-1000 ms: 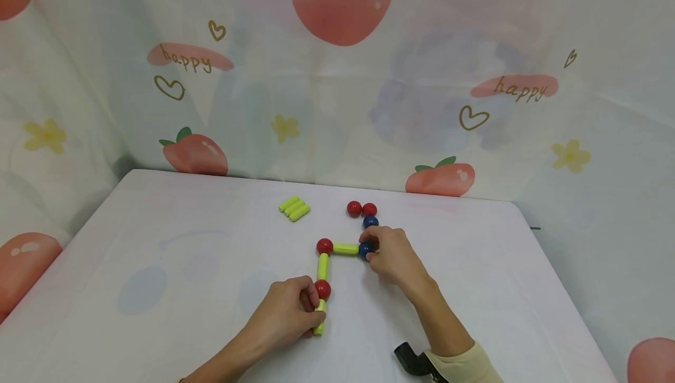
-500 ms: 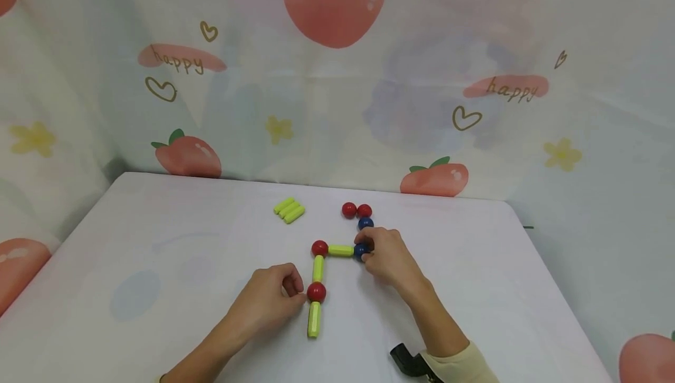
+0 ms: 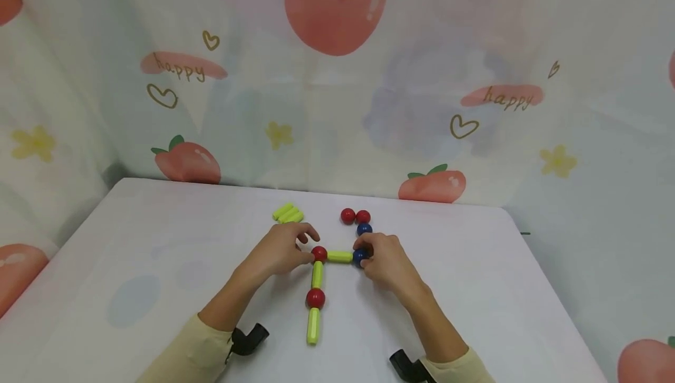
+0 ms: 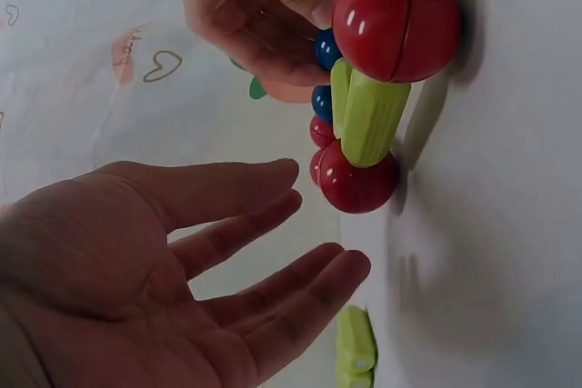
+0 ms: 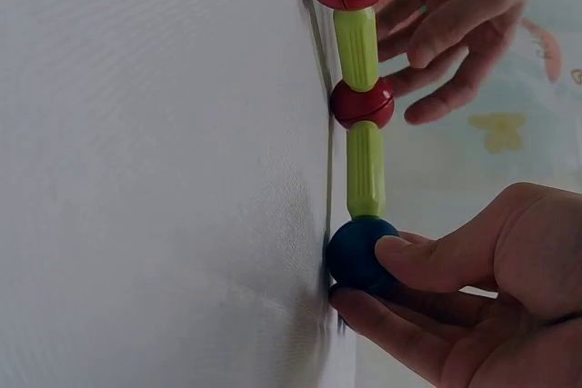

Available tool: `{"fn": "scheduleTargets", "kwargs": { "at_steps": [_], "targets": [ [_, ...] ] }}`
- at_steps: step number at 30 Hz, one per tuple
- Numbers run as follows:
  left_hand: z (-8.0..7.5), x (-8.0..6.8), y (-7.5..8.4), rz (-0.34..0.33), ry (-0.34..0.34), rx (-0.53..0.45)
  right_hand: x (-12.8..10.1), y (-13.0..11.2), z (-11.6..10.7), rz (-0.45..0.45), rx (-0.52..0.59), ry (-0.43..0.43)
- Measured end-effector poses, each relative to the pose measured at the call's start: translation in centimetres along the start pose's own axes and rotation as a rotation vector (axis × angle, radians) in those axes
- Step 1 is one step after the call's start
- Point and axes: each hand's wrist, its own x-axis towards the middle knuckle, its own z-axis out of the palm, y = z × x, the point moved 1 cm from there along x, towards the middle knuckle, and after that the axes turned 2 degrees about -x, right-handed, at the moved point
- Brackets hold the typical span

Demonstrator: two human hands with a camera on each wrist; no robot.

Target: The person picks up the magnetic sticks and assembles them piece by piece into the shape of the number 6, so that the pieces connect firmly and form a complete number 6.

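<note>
Right hand (image 3: 384,260) pinches blue ball (image 5: 356,252); left hand (image 3: 282,246) open beside red ball (image 3: 319,253)

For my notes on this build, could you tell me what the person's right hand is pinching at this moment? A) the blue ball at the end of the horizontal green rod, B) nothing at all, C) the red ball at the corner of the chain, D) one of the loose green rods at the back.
A: the right hand pinches the blue ball at the end of the green rod between thumb and fingers.
</note>
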Motion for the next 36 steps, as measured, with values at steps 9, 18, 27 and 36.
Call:
{"fn": "scheduleTargets", "kwargs": {
  "at_steps": [9, 18, 27, 36],
  "targets": [
    [0.5, 1.7, -0.8, 0.035, -0.096, -0.07, 0.0, -0.1, 0.5, -0.014, 0.011, -0.017],
    [0.5, 2.1, -1.2, 0.074, -0.103, -0.078, 0.0, -0.2, 0.1, -0.03, 0.013, 0.0],
    [0.7, 2.5, -1.6, 0.034, -0.088, -0.134, 0.0, -0.1, 0.1, -0.012, 0.016, 0.003],
    [0.9, 2.8, -1.9, 0.034, -0.092, -0.155, 0.2, 0.3, 0.0, -0.011, 0.007, -0.001]
  ]
}}
